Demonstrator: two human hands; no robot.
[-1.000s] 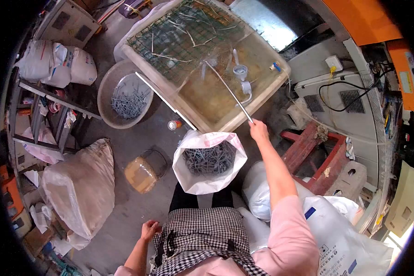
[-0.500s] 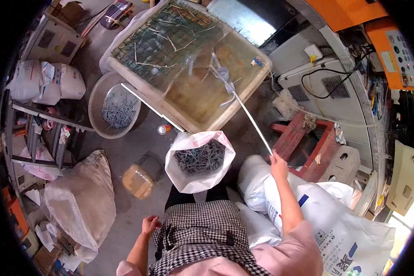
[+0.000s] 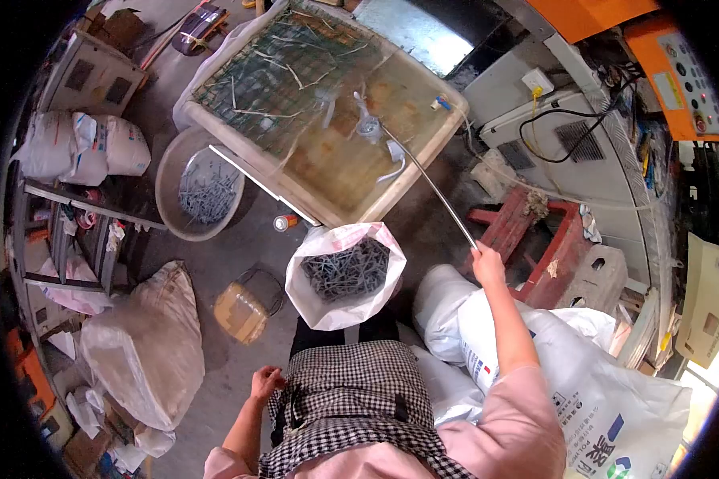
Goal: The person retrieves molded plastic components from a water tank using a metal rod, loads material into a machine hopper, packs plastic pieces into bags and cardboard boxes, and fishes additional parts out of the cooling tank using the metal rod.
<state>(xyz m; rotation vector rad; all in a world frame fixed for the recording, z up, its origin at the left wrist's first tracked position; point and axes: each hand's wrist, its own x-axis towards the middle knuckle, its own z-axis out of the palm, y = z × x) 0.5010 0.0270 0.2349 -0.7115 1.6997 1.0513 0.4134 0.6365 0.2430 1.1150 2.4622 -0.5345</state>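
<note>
My right hand (image 3: 487,266) is closed around the near end of a long thin metal rod (image 3: 438,191). The rod slants forward over the right rim of a large tub (image 3: 319,209) of brownish water. Its far end is beside pale plastic-like scraps (image 3: 367,126) in the water. My left hand (image 3: 266,383) hangs by my checked apron (image 3: 351,375), empty, with loosely bent fingers. Between the tub and my legs stands an open white sack (image 3: 383,306) full of grey, nail-like pieces (image 3: 347,270).
A round basin (image 3: 168,191) with similar grey pieces stands left of the tub. Green netting (image 3: 287,56) covers the tub's far left part. Filled white sacks (image 3: 567,359) lie at my right, near a red metal frame (image 3: 555,247). A taped brown package (image 3: 241,313) rests on the floor.
My right hand has moved slightly forward with the rod, whose angle has changed. The pale scraps at its far end have shifted and spread apart. My left hand has barely moved.
</note>
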